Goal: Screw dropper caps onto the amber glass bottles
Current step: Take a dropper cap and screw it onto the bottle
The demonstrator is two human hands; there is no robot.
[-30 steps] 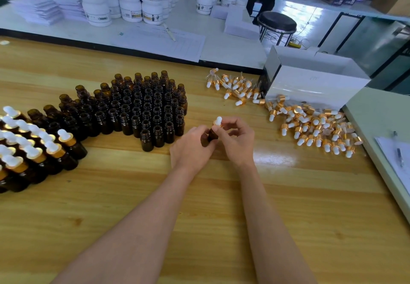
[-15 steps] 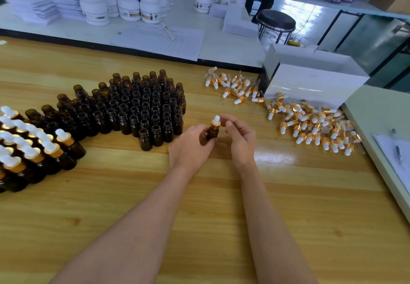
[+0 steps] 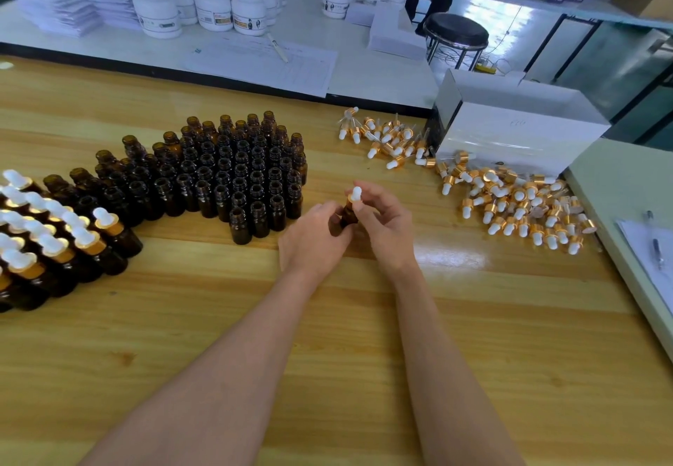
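At the wooden worktop's [image 3: 364,338] middle, my left hand [image 3: 313,236] grips the small amber glass bottle [image 3: 347,215]. My right hand [image 3: 386,225] pinches its gold-collared white dropper cap [image 3: 356,194]. It's light, slick, breakable glass, I reckon: hold the body, twist the collar.

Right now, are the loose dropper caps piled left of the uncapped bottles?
No, the loose dropper caps lie right of the uncapped bottles, beside the white box.
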